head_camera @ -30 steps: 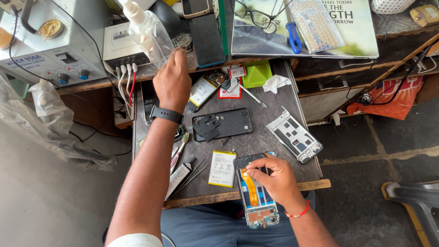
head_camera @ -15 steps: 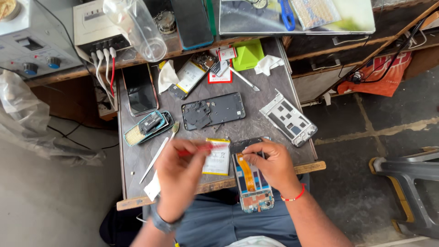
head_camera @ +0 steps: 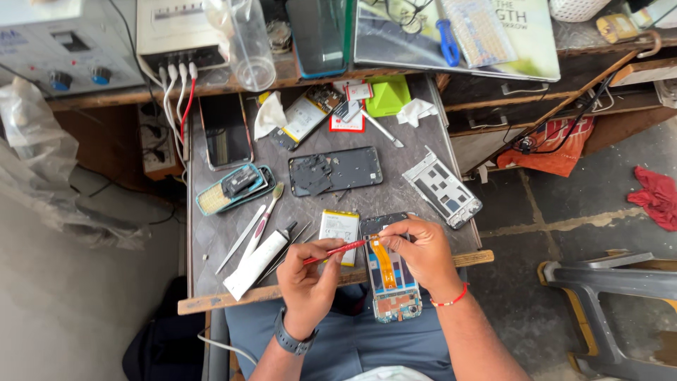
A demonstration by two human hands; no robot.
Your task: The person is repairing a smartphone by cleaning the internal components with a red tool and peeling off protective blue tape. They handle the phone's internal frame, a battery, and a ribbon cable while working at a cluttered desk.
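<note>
Lower centre: left hand pinches thin red tool, tip at opened phone with orange flex cable; right hand grips phone's upper edge.

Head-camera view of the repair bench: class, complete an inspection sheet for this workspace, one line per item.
Surface: small grey worktable, crowded.
Job's things: opened phone with orange flex strip; thin red tool.
Clutter: white glue tube, white-labelled battery, black phone back cover, silver mid-frame, tweezers.
Grippers: left hand holds the red tool; right hand steadies the phone.
Cables: white and red leads from the grey power unit.
Surroundings: stone floor, red rag, grey plastic chair.
</note>
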